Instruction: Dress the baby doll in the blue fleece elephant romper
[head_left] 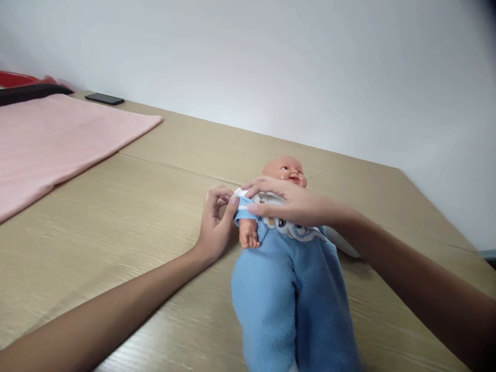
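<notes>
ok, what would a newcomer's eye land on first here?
First the bald, blue-clad baby doll, lying on its back on the wood-look table, right of centre and running to the bottom edge. Then the two hands meeting at its short blue sleeve: left grip at the outer side, right grip reaching over from the right. After that, the large pink cloth at far left.

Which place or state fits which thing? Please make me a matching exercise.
Things
1. Smooth pink cloth
2. Flat black phone
3. Light blue fabric sleeve
4. Bald plastic baby doll

Descriptions
A. Near far edge of light wooden table
B. On its back
C. Cut by the left picture edge
D. Touched by bare left hand and right hand

Pairs: 1C, 2A, 3D, 4B
</notes>
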### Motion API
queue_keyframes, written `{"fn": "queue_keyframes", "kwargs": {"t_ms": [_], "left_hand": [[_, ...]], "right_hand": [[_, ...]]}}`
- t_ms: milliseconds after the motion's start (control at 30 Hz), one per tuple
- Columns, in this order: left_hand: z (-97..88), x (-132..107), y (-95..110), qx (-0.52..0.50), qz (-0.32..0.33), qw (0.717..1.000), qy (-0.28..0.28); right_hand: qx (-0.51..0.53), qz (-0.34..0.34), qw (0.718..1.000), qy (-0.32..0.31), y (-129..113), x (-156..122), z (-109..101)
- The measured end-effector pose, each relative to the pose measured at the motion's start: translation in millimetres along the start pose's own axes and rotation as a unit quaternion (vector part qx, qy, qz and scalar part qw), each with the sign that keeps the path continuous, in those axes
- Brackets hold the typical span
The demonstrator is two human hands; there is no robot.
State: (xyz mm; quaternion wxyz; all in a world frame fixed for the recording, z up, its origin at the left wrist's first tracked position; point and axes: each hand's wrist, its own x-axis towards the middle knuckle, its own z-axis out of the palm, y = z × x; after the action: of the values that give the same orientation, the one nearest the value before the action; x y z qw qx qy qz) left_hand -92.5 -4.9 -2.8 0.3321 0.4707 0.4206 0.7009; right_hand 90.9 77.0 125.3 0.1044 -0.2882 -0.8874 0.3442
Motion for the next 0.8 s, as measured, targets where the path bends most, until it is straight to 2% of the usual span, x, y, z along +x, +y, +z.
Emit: {"fn": "queue_keyframes", "kwargs": {"t_ms": [133,233,300,400,500,567,633,800], "left_hand": [[0.1,5,-6,-0.075,-0.069,0.994,-0.037],[0.3,10,-10,-0.084,-0.115,0.989,-0.043],[0.9,16,-12,-0.081,-0.144,0.985,-0.047],[1.1,26,-14,-0.083,-0.177,0.979,-0.063],[-1.9,35,-16,-0.098,-0.192,0.973,-0.085],[-5.2,39,-17,-0.108,-0.203,0.968,-0.097],[-8.3,42,-19,-0.115,-0.221,0.962,-0.110],[-8.8,49,-25,-0.139,-0.269,0.943,-0.136]], "right_hand": [[-0.068,0.074,0.991,0.094,-14,-6,17],[0.002,0.145,0.983,0.109,-3,-1,27],[0.045,0.168,0.979,0.110,10,6,31],[0.035,0.170,0.978,0.118,20,13,34],[-0.078,0.156,0.973,0.151,10,15,36],[-0.173,0.140,0.960,0.171,0,13,37],[-0.222,0.133,0.950,0.173,-8,11,38],[-0.207,0.175,0.948,0.165,-5,15,39]]}}
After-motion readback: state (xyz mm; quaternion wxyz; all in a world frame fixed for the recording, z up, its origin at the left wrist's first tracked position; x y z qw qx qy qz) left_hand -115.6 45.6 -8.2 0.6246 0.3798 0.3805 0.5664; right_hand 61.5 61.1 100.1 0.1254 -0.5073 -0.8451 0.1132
